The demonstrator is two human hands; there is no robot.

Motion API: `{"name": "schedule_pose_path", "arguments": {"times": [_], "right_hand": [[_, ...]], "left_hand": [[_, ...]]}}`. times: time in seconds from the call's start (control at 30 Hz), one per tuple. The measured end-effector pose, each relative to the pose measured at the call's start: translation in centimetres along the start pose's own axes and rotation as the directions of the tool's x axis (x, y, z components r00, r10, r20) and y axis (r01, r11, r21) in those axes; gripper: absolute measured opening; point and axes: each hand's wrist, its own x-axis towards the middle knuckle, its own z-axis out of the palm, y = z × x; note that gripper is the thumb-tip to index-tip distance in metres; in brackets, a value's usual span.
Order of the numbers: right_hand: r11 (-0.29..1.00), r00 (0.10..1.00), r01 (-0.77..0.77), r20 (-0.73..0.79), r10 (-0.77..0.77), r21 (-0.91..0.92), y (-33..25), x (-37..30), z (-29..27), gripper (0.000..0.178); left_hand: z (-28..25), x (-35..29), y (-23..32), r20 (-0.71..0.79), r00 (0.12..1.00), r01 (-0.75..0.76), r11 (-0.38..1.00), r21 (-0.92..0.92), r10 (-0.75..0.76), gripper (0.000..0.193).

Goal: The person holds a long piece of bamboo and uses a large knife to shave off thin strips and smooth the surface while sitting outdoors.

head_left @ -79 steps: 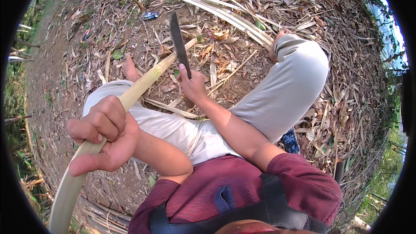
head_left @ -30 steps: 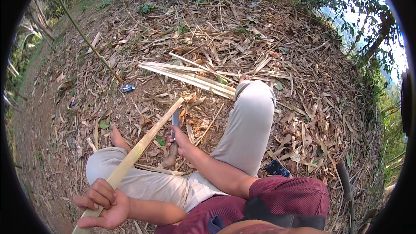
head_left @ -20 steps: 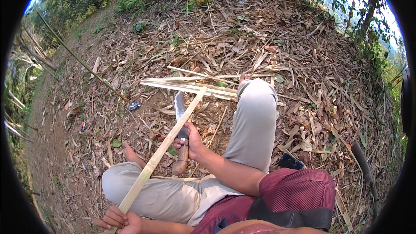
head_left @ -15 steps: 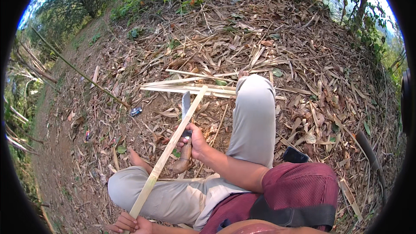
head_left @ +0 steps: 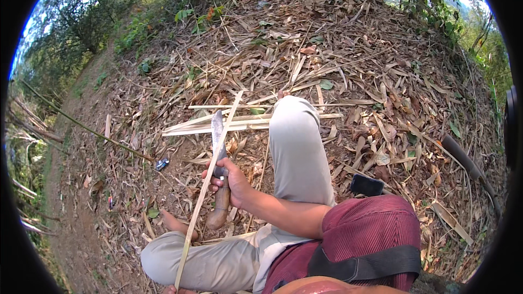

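My right hand is closed round a large knife where its brown wooden handle meets the metal blade. The blade points away from me, and its upper part shows beyond the strip. A long, pale bamboo strip runs slantwise along the knife's left side, touching or close to my right fingers, and crosses the blade. At the lower edge, my left hand grips the strip's near end; most of that hand is cut off by the picture's edge.
Several pale split strips lie on dry leaves beyond my raised knee. A black phone rests right of my leg. Left stands a small blue object by a long thin green stem. A dark curved pole lies far right.
The bamboo strip has turned and now shows a narrower side. My left hand has dropped mostly out of the picture. The knife stays in my right hand, while the whole view has shifted.
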Motion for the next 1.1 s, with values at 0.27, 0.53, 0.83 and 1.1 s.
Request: {"name": "schedule_pose_path", "arguments": {"times": [0.27, 0.53, 0.83, 1.1], "right_hand": [[0.967, 0.971, 0.232, -0.024, -0.236, -0.103, -4.3, -1.1, 6.4, 0.034], [0.771, 0.874, 0.485, 0.198, -0.444, -0.413, -9.5, -0.3, 14.4, 0.024], [0.677, 0.844, 0.479, 0.505, -0.180, -0.559, -12.9, 3.7, 20.1, 0.019], [0.591, 0.906, 0.390, 0.409, -0.109, -0.706, -12.9, 6.6, 17.7, 0.023]], "left_hand": [[0.9, -3.4, -0.4, -0.017, 0.965, 0.259, 0.948, 0.186, -0.261, 0.045], [2.0, -10.8, 1.8, -0.086, 0.349, 0.796, 0.246, 0.553, -0.933, 0.048], [10.6, -6.7, 1.8, 0.699, 0.402, -0.412, 0.565, 0.715, -0.591, 0.029], [19.4, -6.2, -10.5, 0.342, 0.051, 0.282, 0.342, 0.896, -0.938, 0.027]]}}
